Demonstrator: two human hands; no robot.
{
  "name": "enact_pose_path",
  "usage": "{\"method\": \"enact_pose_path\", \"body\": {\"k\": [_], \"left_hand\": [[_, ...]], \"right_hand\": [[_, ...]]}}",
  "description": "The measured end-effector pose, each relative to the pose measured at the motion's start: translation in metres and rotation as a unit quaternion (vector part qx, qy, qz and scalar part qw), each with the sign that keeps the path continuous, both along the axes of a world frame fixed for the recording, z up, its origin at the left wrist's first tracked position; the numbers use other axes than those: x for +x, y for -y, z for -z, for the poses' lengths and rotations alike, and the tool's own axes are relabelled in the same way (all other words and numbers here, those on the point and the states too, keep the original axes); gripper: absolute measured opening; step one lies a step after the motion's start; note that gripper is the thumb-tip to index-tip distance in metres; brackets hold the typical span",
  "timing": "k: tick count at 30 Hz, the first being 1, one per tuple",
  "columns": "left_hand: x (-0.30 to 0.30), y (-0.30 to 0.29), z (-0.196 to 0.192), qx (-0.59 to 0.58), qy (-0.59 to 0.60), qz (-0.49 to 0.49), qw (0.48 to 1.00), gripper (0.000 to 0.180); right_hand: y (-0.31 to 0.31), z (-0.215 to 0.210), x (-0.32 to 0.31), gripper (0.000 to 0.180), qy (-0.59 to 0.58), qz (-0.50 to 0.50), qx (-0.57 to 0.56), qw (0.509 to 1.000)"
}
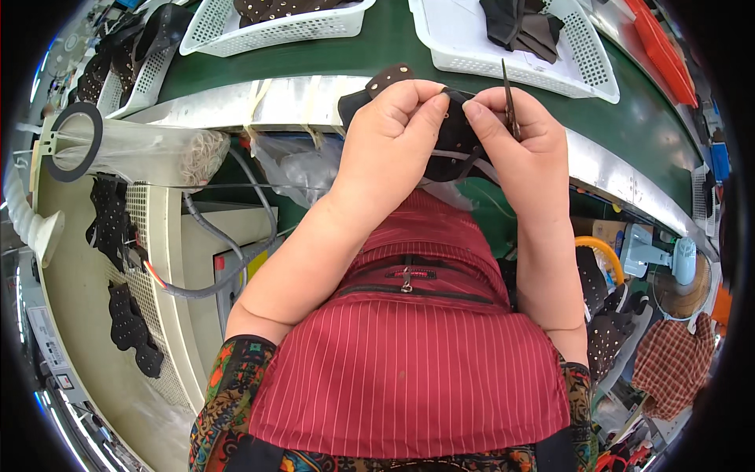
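Note:
A dark piece of fabric with small gold dots (pixel 454 135) is stretched between my two hands, just at the near edge of the green table. My left hand (pixel 393 130) pinches its upper edge between thumb and forefinger. A brown dotted flap (pixel 391 76) sticks out behind that hand. Thumb and fingertips of my right hand (pixel 525 134) close on the fabric's other side. Also held in the right hand is a pair of slim dark scissors (pixel 510 98), its point upward and its handles mostly hidden by the fingers.
White perforated baskets (pixel 591 88) with dark fabric pieces stand across the green table (pixel 385 57). At left, a clear bag of threads hangs from a black ring (pixel 73 141) near a beige bench. A blue fan (pixel 684 263) and a plaid cloth (pixel 675 358) are at right.

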State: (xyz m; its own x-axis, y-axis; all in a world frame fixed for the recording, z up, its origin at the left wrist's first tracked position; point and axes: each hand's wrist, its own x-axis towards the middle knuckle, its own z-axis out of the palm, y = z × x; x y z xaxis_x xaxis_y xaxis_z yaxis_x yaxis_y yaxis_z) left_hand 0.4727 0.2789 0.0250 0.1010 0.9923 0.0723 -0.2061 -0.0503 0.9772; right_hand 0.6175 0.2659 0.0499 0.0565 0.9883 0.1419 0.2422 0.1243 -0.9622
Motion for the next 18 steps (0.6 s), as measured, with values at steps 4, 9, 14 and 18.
{"method": "enact_pose_path", "body": {"k": [4, 9, 14, 18], "left_hand": [[-0.003, 0.001, 0.002, 0.002, -0.002, -0.001, 1.0, 0.015], [-0.007, -0.003, 0.004, -0.01, 0.011, -0.009, 1.0, 0.015], [-0.008, 0.0, 0.003, 0.008, -0.079, 0.012, 0.997, 0.017], [-0.008, 0.002, 0.003, 0.061, -0.165, -0.006, 0.984, 0.018]], "right_hand": [[0.003, -0.002, -0.003, 0.01, 0.039, 0.001, 0.035, 0.999], [-0.001, 0.006, -0.003, 0.024, 0.213, 0.021, 0.225, 0.951], [0.002, 0.001, 0.001, 0.037, 0.328, -0.012, 0.263, 0.907], [0.003, 0.007, 0.0, 0.018, 0.278, -0.006, 0.229, 0.933]]}}
